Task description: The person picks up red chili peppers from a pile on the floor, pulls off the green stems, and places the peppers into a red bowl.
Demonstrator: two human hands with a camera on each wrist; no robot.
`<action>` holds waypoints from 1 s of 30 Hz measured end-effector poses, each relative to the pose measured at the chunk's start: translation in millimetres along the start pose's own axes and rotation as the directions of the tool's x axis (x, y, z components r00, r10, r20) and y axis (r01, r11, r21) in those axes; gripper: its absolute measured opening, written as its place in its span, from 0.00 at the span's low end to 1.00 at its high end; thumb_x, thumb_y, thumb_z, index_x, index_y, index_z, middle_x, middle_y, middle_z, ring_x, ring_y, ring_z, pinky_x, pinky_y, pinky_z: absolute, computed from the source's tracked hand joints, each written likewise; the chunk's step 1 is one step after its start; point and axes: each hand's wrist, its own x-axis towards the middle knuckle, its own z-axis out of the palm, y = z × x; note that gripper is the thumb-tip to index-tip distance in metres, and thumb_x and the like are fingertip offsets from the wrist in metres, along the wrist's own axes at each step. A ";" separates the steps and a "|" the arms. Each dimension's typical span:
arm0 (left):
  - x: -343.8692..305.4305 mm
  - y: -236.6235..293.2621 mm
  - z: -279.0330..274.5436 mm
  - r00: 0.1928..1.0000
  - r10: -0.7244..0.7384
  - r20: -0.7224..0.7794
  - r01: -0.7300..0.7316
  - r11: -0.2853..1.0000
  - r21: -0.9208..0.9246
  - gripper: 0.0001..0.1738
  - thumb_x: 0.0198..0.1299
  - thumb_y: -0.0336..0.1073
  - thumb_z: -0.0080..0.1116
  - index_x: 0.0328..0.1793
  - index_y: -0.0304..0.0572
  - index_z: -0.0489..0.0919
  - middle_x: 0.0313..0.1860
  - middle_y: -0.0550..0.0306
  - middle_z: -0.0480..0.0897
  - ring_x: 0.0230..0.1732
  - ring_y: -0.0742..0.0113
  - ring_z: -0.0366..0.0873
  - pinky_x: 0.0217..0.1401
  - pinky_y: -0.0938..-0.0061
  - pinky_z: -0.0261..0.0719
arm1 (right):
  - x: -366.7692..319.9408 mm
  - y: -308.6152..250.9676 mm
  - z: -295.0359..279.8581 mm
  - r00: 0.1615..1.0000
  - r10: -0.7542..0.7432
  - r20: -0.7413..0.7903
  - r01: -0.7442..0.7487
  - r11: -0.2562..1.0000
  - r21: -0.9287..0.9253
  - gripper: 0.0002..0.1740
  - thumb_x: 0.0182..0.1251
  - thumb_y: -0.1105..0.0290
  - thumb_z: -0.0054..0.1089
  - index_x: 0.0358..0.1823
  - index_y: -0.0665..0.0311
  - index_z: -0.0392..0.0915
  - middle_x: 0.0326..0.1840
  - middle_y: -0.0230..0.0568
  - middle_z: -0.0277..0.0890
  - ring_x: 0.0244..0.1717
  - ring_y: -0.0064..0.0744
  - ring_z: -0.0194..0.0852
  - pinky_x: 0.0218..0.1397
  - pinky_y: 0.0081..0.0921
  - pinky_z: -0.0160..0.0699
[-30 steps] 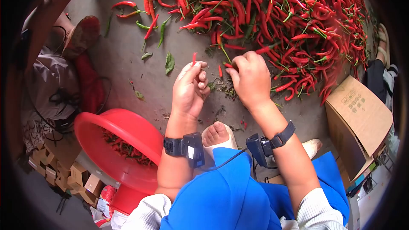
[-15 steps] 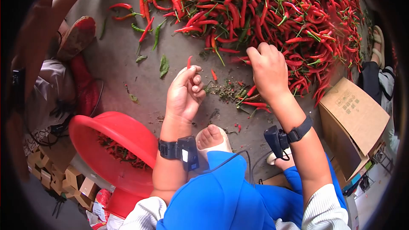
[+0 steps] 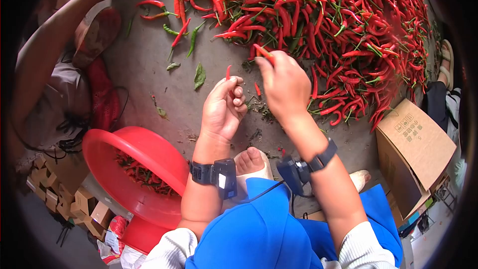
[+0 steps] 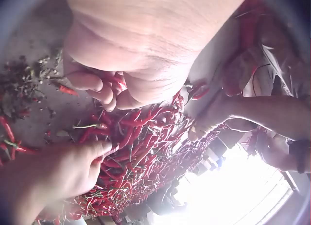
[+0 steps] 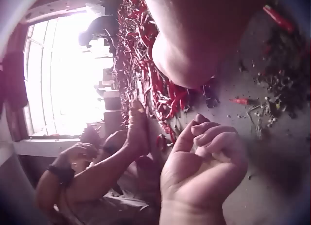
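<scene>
In the head view, my left hand (image 3: 223,104) has its fingers curled round a red chili pepper (image 3: 228,72), whose thin end sticks up above the forefinger. A bit of red also shows inside those fingers in the left wrist view. My right hand (image 3: 288,85) pinches another red chili pepper (image 3: 262,51) between thumb and fingers, at the near edge of a big heap of red chili peppers (image 3: 318,15). The left wrist view shows this right hand (image 4: 73,169) in front of the heap. A short red piece of chili (image 3: 257,88) lies on the floor between both hands.
A tilted red plastic basin (image 3: 94,142) with chili peppers in it stands at the left. The cardboard box (image 3: 416,139) is at the right. Green leaves (image 3: 199,76) and several stray chili peppers lie on the floor. Another person's arm (image 3: 59,40) reaches in at upper left.
My right hand moved right to the heap's edge, then came back left and up with a chili pepper between its fingers. My left hand has hardly moved and keeps its chili pepper.
</scene>
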 end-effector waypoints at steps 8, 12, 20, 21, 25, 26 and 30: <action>-2.3 4.5 -0.6 0.999 0.047 -0.022 -0.047 0.999 0.002 0.08 0.68 0.37 0.51 0.44 0.42 0.76 0.25 0.66 0.75 0.22 0.78 0.67 0.23 0.83 0.64 | -27.3 29.4 -1.7 0.980 -0.031 0.195 0.076 0.970 -0.229 0.15 0.58 0.57 0.66 0.34 0.60 0.75 0.29 0.43 0.79 0.33 0.46 0.80 0.34 0.40 0.76; -1.2 -0.5 2.7 0.999 0.030 -0.025 -0.030 0.999 0.018 0.06 0.67 0.36 0.52 0.43 0.44 0.75 0.26 0.68 0.73 0.23 0.80 0.66 0.24 0.84 0.62 | -55.0 39.1 -30.9 0.987 -0.007 0.159 0.021 0.996 -0.087 0.17 0.55 0.59 0.70 0.41 0.59 0.79 0.31 0.42 0.81 0.32 0.44 0.81 0.34 0.35 0.76; -2.6 2.6 1.3 0.997 0.062 -0.054 -0.064 0.998 -0.027 0.09 0.68 0.39 0.51 0.44 0.42 0.75 0.26 0.67 0.74 0.24 0.77 0.68 0.25 0.83 0.65 | -24.7 22.0 -19.5 0.991 -0.051 0.125 0.052 0.999 -0.011 0.16 0.54 0.59 0.71 0.36 0.61 0.79 0.30 0.44 0.79 0.33 0.47 0.79 0.35 0.38 0.74; -3.5 4.6 0.2 0.995 0.081 -0.056 -0.082 0.996 -0.023 0.09 0.68 0.39 0.51 0.44 0.42 0.75 0.26 0.66 0.74 0.24 0.77 0.68 0.25 0.83 0.65 | -21.6 20.7 -16.1 0.989 -0.049 0.142 0.055 0.998 -0.036 0.15 0.54 0.59 0.71 0.35 0.61 0.79 0.30 0.44 0.79 0.33 0.47 0.78 0.35 0.40 0.74; -4.1 6.9 -0.7 0.992 0.113 -0.056 -0.114 0.993 -0.023 0.09 0.68 0.39 0.50 0.44 0.41 0.75 0.27 0.66 0.74 0.24 0.76 0.68 0.25 0.83 0.65 | -32.9 33.2 -14.6 0.953 -0.031 0.300 0.063 0.993 -0.098 0.13 0.57 0.61 0.67 0.35 0.63 0.77 0.31 0.46 0.78 0.35 0.50 0.77 0.37 0.41 0.73; -3.3 6.0 -0.6 0.992 0.110 -0.054 -0.112 0.993 -0.023 0.09 0.68 0.39 0.50 0.43 0.41 0.75 0.27 0.66 0.74 0.24 0.77 0.68 0.25 0.83 0.65 | -38.1 37.7 -16.9 0.964 -0.047 0.263 0.055 0.998 -0.026 0.12 0.60 0.63 0.64 0.34 0.65 0.75 0.29 0.46 0.76 0.34 0.50 0.76 0.36 0.41 0.72; -1.4 1.3 1.3 0.997 0.070 -0.036 -0.071 0.997 -0.037 0.09 0.68 0.39 0.50 0.43 0.42 0.76 0.27 0.66 0.74 0.25 0.77 0.68 0.25 0.83 0.66 | -41.8 41.9 -26.5 0.987 0.081 0.136 -0.084 0.996 0.018 0.13 0.63 0.59 0.62 0.34 0.63 0.75 0.28 0.46 0.76 0.32 0.53 0.76 0.35 0.45 0.70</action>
